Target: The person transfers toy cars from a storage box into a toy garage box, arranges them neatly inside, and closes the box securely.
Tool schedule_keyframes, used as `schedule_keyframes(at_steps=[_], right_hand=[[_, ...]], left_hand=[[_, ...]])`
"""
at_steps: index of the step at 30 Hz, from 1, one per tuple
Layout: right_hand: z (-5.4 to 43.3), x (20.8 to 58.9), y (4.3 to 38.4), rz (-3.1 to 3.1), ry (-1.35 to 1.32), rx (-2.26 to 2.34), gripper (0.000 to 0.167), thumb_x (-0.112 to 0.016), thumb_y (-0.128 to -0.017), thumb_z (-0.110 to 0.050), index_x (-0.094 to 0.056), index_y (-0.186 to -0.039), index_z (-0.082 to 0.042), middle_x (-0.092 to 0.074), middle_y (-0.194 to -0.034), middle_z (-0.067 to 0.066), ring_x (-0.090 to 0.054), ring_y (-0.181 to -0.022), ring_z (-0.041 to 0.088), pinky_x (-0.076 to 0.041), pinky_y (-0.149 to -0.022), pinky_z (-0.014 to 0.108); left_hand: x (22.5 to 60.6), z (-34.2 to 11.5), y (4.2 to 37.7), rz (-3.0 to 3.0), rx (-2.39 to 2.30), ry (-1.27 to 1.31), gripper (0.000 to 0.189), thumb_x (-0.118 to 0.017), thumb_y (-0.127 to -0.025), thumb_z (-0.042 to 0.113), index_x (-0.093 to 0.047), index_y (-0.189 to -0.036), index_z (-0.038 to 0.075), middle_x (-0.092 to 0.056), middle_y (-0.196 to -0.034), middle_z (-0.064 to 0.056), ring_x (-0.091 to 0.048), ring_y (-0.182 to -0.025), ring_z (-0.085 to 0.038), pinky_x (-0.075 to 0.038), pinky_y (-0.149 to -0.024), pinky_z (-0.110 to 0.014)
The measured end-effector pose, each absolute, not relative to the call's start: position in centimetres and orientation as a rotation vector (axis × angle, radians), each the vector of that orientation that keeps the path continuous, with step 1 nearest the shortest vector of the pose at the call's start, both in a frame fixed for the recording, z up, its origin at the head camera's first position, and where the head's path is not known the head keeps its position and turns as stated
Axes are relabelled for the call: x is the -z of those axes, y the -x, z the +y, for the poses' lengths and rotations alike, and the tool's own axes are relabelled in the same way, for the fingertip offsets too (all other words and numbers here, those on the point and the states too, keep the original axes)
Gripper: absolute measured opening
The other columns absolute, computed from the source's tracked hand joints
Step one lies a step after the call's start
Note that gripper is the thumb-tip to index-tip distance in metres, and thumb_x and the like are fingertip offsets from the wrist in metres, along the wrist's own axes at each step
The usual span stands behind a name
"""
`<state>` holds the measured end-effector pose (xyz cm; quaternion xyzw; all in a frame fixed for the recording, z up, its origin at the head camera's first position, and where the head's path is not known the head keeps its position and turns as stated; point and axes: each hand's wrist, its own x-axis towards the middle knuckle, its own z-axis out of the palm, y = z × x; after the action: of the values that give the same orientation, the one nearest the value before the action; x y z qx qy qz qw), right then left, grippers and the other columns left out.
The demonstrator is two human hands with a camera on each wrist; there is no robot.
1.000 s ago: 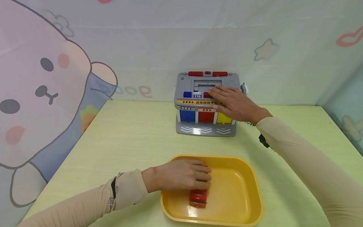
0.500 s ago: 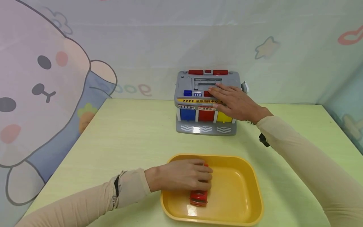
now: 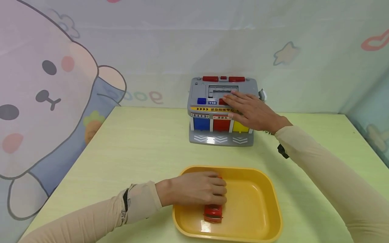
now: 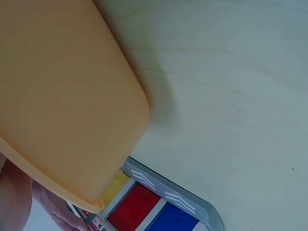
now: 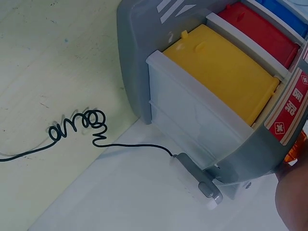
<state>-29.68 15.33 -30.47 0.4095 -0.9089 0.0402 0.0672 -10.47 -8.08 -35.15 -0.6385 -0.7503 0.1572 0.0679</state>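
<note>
In the head view, my left hand reaches into the yellow tray, its fingers curled over a red toy car. The hand hides most of the car; one end shows below it. My right hand lies with fingers extended on the roof of a grey toy garage, near a red roof light. The garage has a blue door, a red door and a yellow door. In the left wrist view, the tray's outer wall hides my left fingers and the car.
A grey handset-like piece sits at the garage's side, with a coiled black cord running from it across the table. Behind the table hangs a printed cloth with a cartoon bear.
</note>
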Motion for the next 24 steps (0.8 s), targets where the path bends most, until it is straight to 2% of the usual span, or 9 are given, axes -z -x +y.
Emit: schedule_keyframes(at_steps=[11,24], right_hand=[[14.8,30.2,29.5,-2.732,-1.249,-0.141,0.066,-0.043,-0.103,-0.049,-0.023,-0.16,-0.022,-0.026,-0.166,0.001,-0.016,-0.156,0.028,-0.015,-0.126,0.053],[15.2,30.7,29.6,-2.726,-1.258,-0.154,0.065,-0.042,-0.104,-0.047,-0.024,-0.16,-0.02,-0.027,-0.166,0.002,-0.017,-0.156,0.028,-0.014,-0.126,0.052]], left_hand=[[34.6,-8.3,10.1,-2.254,-0.483,1.898,0.024,-0.054,-0.103,0.019,-0.062,-0.123,0.028,-0.064,-0.119,0.013,-0.055,-0.118,-0.008,-0.042,-0.11,-0.028],[32.6,-8.2,9.7,-2.353,-0.43,1.904,0.028,-0.059,-0.101,0.02,-0.061,-0.129,0.025,-0.063,-0.128,0.011,-0.054,-0.124,-0.011,-0.038,-0.116,-0.028]])
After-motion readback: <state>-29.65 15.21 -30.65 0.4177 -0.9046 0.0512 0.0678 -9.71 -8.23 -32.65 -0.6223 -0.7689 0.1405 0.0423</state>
